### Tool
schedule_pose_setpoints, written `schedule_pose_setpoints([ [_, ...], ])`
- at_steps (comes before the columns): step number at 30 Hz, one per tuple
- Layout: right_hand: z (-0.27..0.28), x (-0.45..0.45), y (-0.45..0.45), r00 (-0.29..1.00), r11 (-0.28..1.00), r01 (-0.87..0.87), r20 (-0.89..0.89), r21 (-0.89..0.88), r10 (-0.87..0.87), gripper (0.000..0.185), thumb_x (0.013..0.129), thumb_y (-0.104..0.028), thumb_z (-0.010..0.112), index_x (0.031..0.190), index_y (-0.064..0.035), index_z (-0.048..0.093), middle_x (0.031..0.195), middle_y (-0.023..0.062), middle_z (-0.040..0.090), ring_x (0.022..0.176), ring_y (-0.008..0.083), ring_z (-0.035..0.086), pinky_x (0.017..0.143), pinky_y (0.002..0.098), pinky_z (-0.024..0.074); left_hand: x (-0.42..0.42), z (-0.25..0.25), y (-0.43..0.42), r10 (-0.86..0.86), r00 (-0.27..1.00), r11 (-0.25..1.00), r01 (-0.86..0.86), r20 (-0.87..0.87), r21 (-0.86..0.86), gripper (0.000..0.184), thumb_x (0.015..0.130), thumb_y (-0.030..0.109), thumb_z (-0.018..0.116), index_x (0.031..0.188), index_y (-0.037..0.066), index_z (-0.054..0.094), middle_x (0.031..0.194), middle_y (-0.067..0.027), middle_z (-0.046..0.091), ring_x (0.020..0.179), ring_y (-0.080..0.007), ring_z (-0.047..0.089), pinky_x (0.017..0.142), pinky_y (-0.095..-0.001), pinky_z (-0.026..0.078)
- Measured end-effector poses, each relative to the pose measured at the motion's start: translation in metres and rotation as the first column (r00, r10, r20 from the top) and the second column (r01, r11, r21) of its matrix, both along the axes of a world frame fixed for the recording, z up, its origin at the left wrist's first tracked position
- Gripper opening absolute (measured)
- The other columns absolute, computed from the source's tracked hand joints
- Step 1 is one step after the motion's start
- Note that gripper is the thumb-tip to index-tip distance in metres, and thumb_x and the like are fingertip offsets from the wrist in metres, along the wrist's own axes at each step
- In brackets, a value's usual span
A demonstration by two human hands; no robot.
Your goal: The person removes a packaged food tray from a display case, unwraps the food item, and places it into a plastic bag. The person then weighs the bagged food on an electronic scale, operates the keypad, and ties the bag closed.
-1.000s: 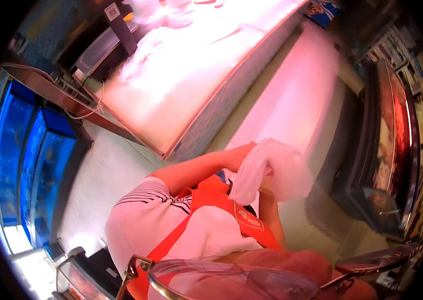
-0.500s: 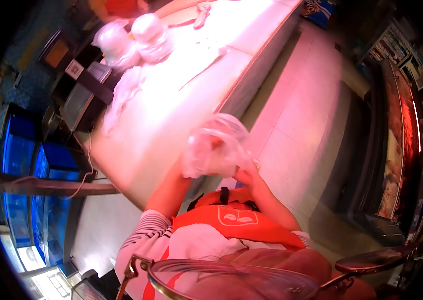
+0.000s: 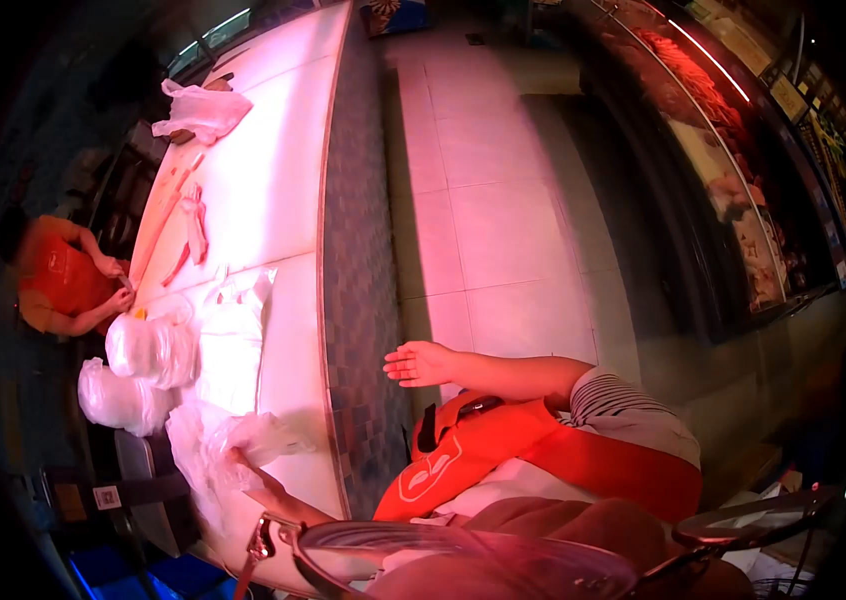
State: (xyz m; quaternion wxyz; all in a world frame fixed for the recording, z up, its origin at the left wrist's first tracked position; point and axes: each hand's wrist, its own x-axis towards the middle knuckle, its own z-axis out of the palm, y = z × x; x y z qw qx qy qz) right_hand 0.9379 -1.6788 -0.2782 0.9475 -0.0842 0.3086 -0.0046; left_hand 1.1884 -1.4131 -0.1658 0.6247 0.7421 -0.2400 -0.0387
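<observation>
My left hand (image 3: 242,459) reaches over the counter at lower left, with a thin translucent plastic bag (image 3: 265,434) bunched at its fingers. The film partly covers that hand, which looks closed on it. Another crumpled plastic bag (image 3: 191,455) lies right beside it. My right hand (image 3: 419,364) is held in front of my apron, over the floor, palm showing and fingers stretched out, with nothing in it. Beyond the left hand stand two rounded white bagged bundles (image 3: 151,347) and a flat stack of white bags (image 3: 232,345).
The long white counter (image 3: 288,215) has a tiled side (image 3: 368,300). A co-worker (image 3: 68,275) in a red apron stands across it, hands together at its edge. Strips of meat (image 3: 193,225) and a white bag (image 3: 205,108) lie farther along. A lit display case (image 3: 733,180) stands right of the aisle.
My view has turned toward the aisle. My hands, earlier together at a plastic bag before my chest, are now apart: the left at the counter with the bag, the right away from it.
</observation>
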Motion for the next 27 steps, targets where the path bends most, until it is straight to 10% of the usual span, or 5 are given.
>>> schedule_pose_setpoints([
  [8,0.048,0.057,-0.018,0.909,0.891,-0.249,0.226,-0.380,0.351,0.048,0.083,-0.027,0.057,0.123,-0.0052,0.043,0.116,0.0095,0.051,0.105,0.0195,0.050,0.088,0.0310,0.0394,-0.022,-0.033,-0.045,-0.208,0.947,0.974,0.223,-0.244,0.035,0.049,0.093,0.035,0.034,0.121,-0.003,0.045,0.119,-0.0133,0.047,0.107,-0.0209,0.046,0.097,-0.0330,0.031],
  [12,0.064,0.133,0.013,0.819,-0.009,0.003,-0.003,-1.000,0.574,0.102,0.067,-0.034,0.073,0.137,-0.0005,0.007,0.129,0.0182,0.033,0.114,0.0240,0.039,0.090,0.0311,0.0362,-0.014,-0.038,-0.048,-0.244,0.931,0.965,0.262,-0.273,0.030,0.052,0.093,0.039,0.033,0.121,-0.003,0.045,0.118,-0.0135,0.048,0.105,-0.0211,0.047,0.096,-0.0330,0.032],
  [15,0.033,0.196,0.049,0.859,-0.398,0.328,0.096,-0.857,0.503,0.079,0.065,-0.035,0.073,0.126,0.0010,0.037,0.114,0.0178,0.049,0.102,0.0242,0.049,0.081,0.0330,0.0406,-0.005,-0.035,-0.035,-0.232,0.931,0.970,0.243,-0.283,0.006,0.055,0.093,0.042,0.031,0.121,-0.003,0.046,0.118,-0.0137,0.049,0.105,-0.0212,0.047,0.095,-0.0329,0.033],
  [20,0.082,0.215,0.051,0.707,-0.151,0.083,-0.049,-0.985,0.706,0.034,0.073,-0.035,0.066,0.071,-0.0010,0.060,0.066,0.0122,0.061,0.065,0.0214,0.060,0.059,0.0333,0.0440,-0.003,-0.007,-0.016,-0.007,0.975,0.999,-0.004,-0.220,-0.049,0.062,0.092,0.049,0.027,0.120,-0.003,0.048,0.115,-0.0139,0.051,0.103,-0.0220,0.048,0.093,-0.0333,0.035],
  [27,0.111,0.218,0.046,0.595,-0.263,0.126,-0.139,-0.956,0.791,0.032,0.080,-0.035,0.058,0.073,-0.0035,0.060,0.058,0.0082,0.055,0.054,0.0194,0.051,0.053,0.0333,0.0393,0.018,-0.017,0.000,0.047,0.868,0.730,-0.367,-0.494,-0.577,0.064,0.089,0.051,0.029,0.127,-0.001,0.035,0.121,-0.0161,0.044,0.112,-0.0297,0.044,0.098,-0.0426,0.033],
])
